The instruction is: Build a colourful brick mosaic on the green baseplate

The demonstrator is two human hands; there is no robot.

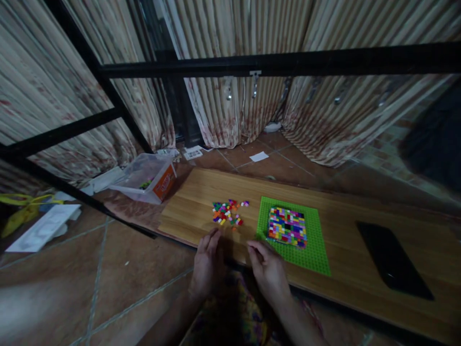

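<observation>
My left hand (207,262) rests at the near edge of the wooden board, just below a loose pile of small coloured building bricks (226,211). Its fingers reach forward, slightly bent, and no brick shows in them. Closed in a pinch, my right hand (268,269) is beside the lower left corner of the green baseplate (319,245); whatever may be between its fingertips is too small to make out. On the baseplate sits a dense, many-coloured block of bricks (287,226), roughly square.
A black flat slab (394,259) lies on the right of the wooden board (201,185). Beyond its left end stands a clear plastic box (139,192) with an orange label. Black metal bars (216,67) cross above, before striped curtains (245,110). White papers (259,156) lie on the tiles.
</observation>
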